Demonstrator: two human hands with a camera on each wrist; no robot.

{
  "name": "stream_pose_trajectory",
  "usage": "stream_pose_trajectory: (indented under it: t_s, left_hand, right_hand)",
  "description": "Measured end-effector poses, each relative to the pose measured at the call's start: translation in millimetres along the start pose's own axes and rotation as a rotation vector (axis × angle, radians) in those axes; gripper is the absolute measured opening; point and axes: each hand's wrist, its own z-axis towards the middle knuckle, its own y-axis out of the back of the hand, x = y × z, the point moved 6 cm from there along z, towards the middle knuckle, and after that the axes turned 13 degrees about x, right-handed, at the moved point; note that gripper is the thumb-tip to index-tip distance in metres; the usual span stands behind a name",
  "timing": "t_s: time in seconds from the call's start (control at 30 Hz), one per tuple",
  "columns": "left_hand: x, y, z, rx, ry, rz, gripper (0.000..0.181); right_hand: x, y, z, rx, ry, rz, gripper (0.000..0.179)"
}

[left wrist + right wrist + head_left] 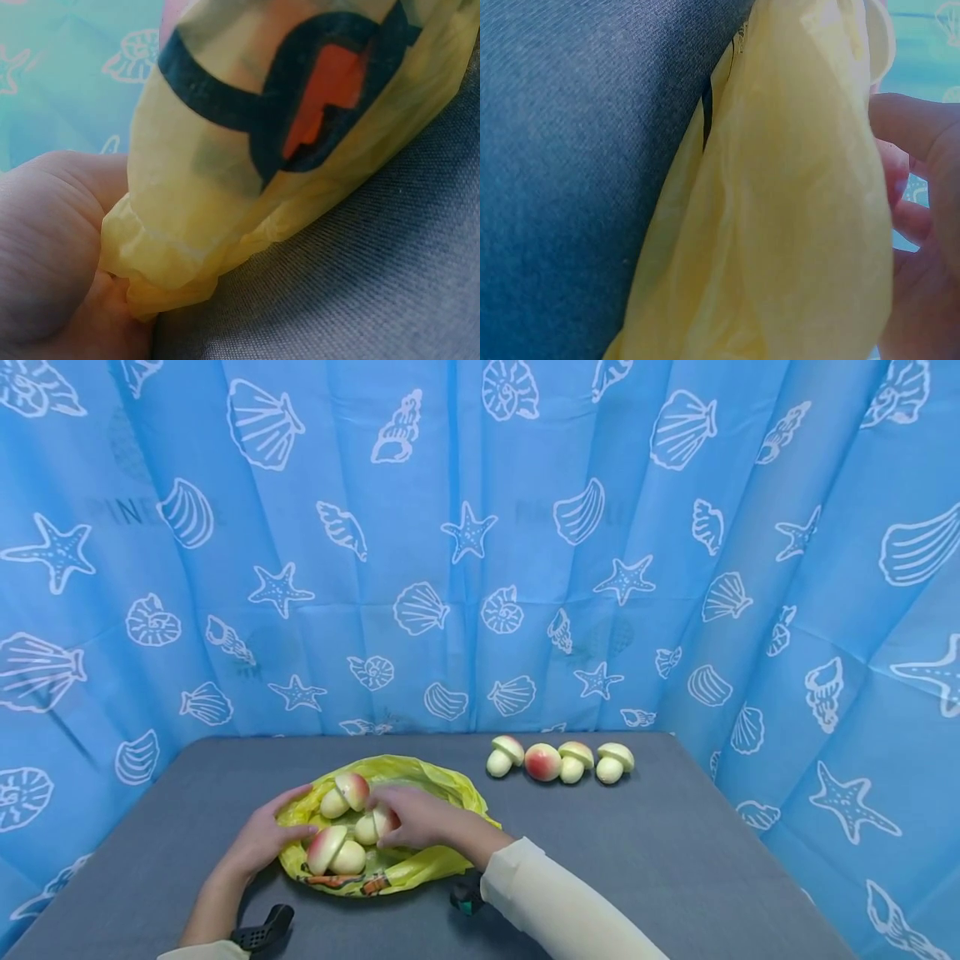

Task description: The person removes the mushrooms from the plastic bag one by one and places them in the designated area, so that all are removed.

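A yellow plastic bag (405, 768) lies spread on the table with its mouth facing up. Inside it sit toy mushrooms with cream stems and red-tinted caps: one at the back (343, 795), one at the front left (335, 852). My left hand (258, 835) grips the bag's left rim; the left wrist view shows the film (172, 247) bunched against the palm. Reaching in from the right, my right hand (420, 817) holds a third mushroom (369, 828) by its cap, low inside the bag. In the right wrist view the bag's side (802, 195) hides much of that grip.
Several more toy mushrooms (574, 762) stand in a row at the table's back right. The grey cloth-covered table (615, 860) ends at a blue shell-patterned curtain (465, 635). Dark wrist devices (262, 931) are worn at both wrists.
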Motion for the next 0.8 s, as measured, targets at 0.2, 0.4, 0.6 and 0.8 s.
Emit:
stream_pose_trajectory:
  t_s: [0.2,0.4,0.6,0.8]
  left_hand:
    - [0.3,-0.7,0.1,0.000,0.006,0.012,0.081]
    - [-0.8,-0.2,1.1,-0.002,0.000,0.019,0.080]
    - [-1.3,0.0,0.5,-0.002,0.000,0.022,0.079]
    - [1.4,-0.3,1.2,-0.011,-0.001,0.017,0.078]
  right_hand:
    - [-6,2,-8.0,-0.020,-0.014,0.041,0.047]
    - [-18,6,-17.3,-0.024,-0.049,0.094,0.048]
    - [-27,14,-25.3,-0.044,-0.064,0.098,0.049]
    - [-36,25,-35.6,-0.082,-0.101,0.103,0.049]
